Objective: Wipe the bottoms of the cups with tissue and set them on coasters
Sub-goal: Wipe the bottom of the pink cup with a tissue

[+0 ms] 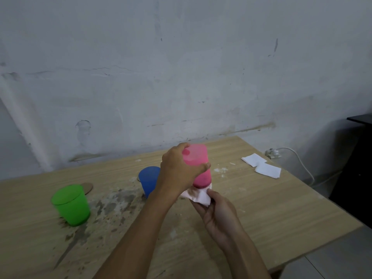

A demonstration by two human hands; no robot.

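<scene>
Left hand [177, 172] gripping pink cup [198, 165], right hand [218, 210] pressing tissue [198, 196] beneath, above open table [261, 208] centre

The left hand [179, 172] was raised in front of the body, forearm angled up from below, its fingers [205, 166] wrapped around something held upright. The right hand [218, 213] sat just beneath it, palm up, fingers cupped and pinching.

Viewpoint: head-worn, looking forward and slightly down over the table [261, 208].
Facing: toward the wall [181, 67], filling the upper frame.
Nearness: close; forearms are entering from the bottom edge.
Lens: wide-angle, edges probably bending.
</scene>
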